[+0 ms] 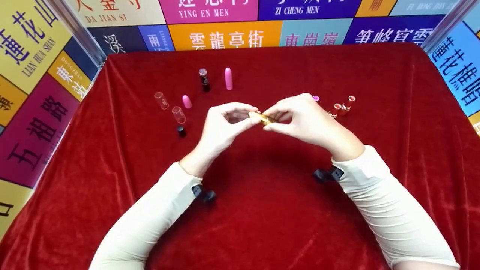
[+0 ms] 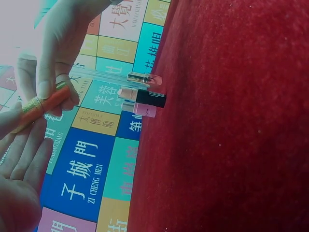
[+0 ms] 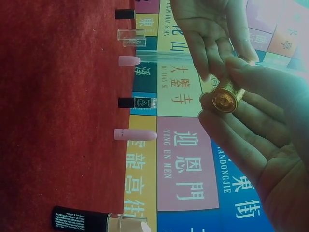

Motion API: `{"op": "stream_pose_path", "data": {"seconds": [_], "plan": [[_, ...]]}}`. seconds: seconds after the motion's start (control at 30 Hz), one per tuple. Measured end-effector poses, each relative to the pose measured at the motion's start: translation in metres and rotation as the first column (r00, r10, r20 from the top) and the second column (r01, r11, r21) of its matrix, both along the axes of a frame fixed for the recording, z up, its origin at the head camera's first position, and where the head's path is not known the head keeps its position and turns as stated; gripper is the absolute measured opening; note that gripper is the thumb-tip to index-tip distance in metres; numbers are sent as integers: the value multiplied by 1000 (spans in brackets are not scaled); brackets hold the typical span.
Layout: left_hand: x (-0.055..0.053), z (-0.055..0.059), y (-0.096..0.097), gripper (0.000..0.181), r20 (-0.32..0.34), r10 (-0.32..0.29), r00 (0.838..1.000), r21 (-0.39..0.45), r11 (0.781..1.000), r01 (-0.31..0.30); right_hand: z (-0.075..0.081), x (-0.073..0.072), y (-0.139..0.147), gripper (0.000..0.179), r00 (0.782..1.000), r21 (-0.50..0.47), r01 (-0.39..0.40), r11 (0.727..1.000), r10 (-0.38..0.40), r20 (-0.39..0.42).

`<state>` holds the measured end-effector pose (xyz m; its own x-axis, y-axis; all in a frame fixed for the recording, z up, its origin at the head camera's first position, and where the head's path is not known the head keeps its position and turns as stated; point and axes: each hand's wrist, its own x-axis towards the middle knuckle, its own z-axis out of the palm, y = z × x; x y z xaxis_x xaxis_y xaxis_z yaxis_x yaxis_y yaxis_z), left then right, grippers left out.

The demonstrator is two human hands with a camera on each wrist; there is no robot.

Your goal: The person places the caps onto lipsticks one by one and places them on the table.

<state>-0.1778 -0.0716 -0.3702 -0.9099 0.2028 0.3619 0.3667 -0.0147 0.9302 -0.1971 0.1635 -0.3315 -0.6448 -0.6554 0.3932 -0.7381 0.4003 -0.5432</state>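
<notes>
Both hands hold a gold lipstick tube (image 1: 265, 118) above the middle of the red cloth. My left hand (image 1: 227, 122) pinches one end between thumb and fingers. The other end is gripped by my right hand (image 1: 305, 118), its thumb below in the head view. Seen from the left wrist, the tube (image 2: 57, 98) lies at a slant with a seam around its middle. The right wrist view shows its round gold end (image 3: 224, 101) between the right thumb and fingers.
Left on the red cloth (image 1: 255, 195) are clear caps (image 1: 179, 114), a black cap (image 1: 181, 131) and a small pink cap (image 1: 186, 101). Farther back stand a black tube (image 1: 204, 80) and a pink tube (image 1: 228, 78). Beyond my right hand are uncapped lipsticks (image 1: 348, 104).
</notes>
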Motion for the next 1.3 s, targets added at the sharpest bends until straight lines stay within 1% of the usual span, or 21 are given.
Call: {"op": "stream_pose_path", "data": {"seconds": [0.37,0.57,0.8,0.9,0.93,0.97,1.07,1.13,1.17,1.2,1.27,1.3], "plan": [[0,0,0,22,6,13,1000,-4,1000,-13,-2,-2,0,27,1000,-13,5,1000,-5,25],[0,1,0,21,-2,12,1000,11,1000,-12,-2,-3,0,28,999,-25,9,1000,-8,32],[-1,1,-1,21,-9,14,1000,14,1000,-14,0,-2,1,27,998,-29,19,999,-17,65],[-2,2,-2,23,-11,14,1000,11,1000,-14,4,-3,6,25,995,-27,57,998,-55,89],[-2,2,-3,23,-12,16,1000,11,1000,-16,7,-3,9,24,992,-27,78,997,-74,106],[-3,3,-4,23,-13,19,1000,12,1000,-18,9,-3,13,23,989,-18,107,994,-105,103],[-8,7,-9,21,-22,36,999,15,999,-36,17,-6,27,22,976,39,200,979,-202,81],[-12,12,-13,19,-34,53,998,14,999,-52,20,-9,36,25,963,91,249,964,-256,79],[-16,15,-15,19,-42,62,997,9,998,-61,19,-10,40,28,958,116,266,957,-276,79],[-19,18,-17,19,-49,72,996,-1,997,-72,17,-12,43,31,952,138,275,951,-289,95],[-28,24,-19,20,-53,94,994,-31,995,-95,10,-13,49,40,941,170,281,944,-306,144],[-34,27,-19,20,-53,104,993,-53,993,-106,5,-13,51,44,931,178,288,941,-319,179]]}}
